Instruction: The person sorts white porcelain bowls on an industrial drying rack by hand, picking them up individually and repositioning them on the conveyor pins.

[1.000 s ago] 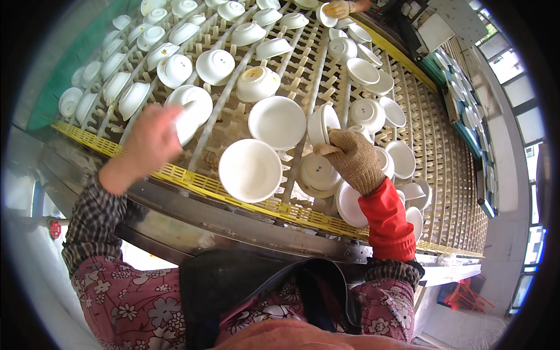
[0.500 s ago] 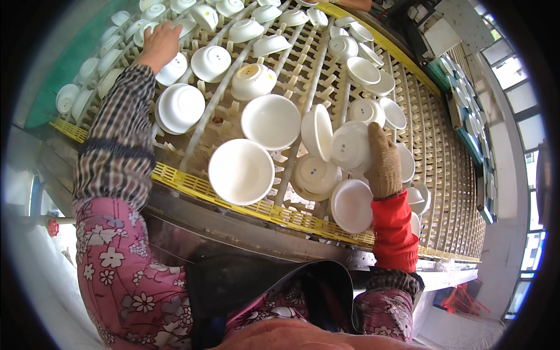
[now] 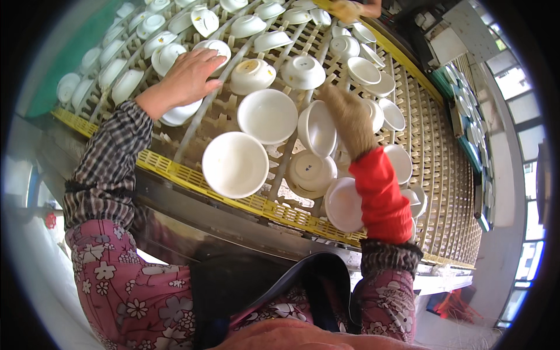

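Note:
My left hand (image 3: 188, 81), bare, lies with fingers stretched out over an upturned white bowl (image 3: 213, 49) on the slatted rack. Beneath its wrist another white bowl (image 3: 182, 113) is partly hidden. My right hand (image 3: 349, 116) wears a brown glove, and motion smears its fingers. They are beside an upturned white bowl (image 3: 303, 71); whether they touch it I cannot tell. Two white bowls, one farther (image 3: 267, 116) and one nearer (image 3: 235, 164), stand mouth up between my arms. A tilted bowl (image 3: 318, 129) leans just left of the gloved hand, with an upturned bowl (image 3: 311, 174) below it.
The wide beige rack (image 3: 449, 175) has long rods and a yellow edge strip (image 3: 233, 201) along my side. Several tilted bowls fill its far left. A co-worker's gloved hand (image 3: 347, 10) shows at the far edge. More bowls sit on green-edged trays (image 3: 466, 116) at right.
My left hand has moved right and nearer, onto a different bowl. My right hand has moved up and left; the bowl it held appears to stand upturned farther away. A co-worker's glove has come into view.

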Demonstrator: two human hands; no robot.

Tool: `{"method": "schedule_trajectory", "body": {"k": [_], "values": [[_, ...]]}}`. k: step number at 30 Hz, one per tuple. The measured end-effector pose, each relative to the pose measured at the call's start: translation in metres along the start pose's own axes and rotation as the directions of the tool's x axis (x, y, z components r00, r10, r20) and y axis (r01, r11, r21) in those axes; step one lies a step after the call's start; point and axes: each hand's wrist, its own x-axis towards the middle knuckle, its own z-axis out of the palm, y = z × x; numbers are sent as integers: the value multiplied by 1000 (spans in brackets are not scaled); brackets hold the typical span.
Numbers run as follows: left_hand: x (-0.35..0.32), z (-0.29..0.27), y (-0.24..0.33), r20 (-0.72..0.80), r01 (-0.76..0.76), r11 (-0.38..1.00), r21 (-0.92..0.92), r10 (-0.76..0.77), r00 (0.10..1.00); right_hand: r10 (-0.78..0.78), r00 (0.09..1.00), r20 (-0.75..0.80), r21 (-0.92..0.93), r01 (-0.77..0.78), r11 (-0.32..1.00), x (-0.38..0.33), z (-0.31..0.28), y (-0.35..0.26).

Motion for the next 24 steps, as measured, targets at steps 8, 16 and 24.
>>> {"method": "schedule_trajectory", "body": {"k": [8, 16, 24], "values": [[-30, -40, -10, 372, 89, 991, -96, -47, 927, -444, 868, 221, -736, 447, 508, -53, 37, 10], [-68, -28, -31, 184, 514, 843, -154, -487, 854, -364, 931, -10, -596, 287, 750, -25, 7, 20], [-51, -4, -22, 83, 340, 288, -895, -643, 762, -544, 836, -72, -647, 377, 663, 22, -23, 1]]}}
